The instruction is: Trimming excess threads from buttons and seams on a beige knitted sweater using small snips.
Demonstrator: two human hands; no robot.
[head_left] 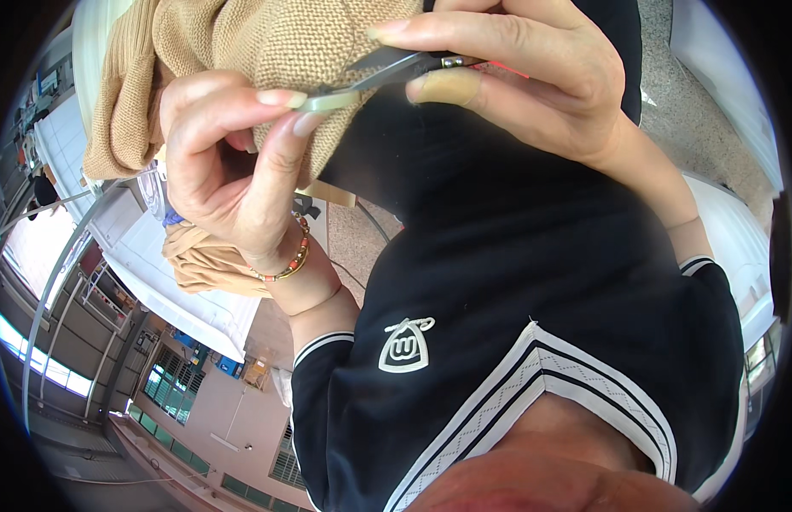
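A beige knitted garment (268,43) hangs at the top of the head view, behind my hands. My left hand (229,162) is closed, with thumb and forefinger pinching a small pale green piece (332,101) at the garment's edge. What kind of piece it is, I cannot make out. My right hand (532,72) grips a small pair of thread snips (387,72), a tan plaster wrapped round its thumb. The dark blades are parted and point left, the lower tip touching or very near the pale piece.
More beige knitwear (212,260) lies below my left hand, by a white table or bin (174,277). Black clothing covers my lap and chest. Speckled floor (694,102) shows at the right, beside white surfaces (728,230). A metal pole (50,290) curves along the left.
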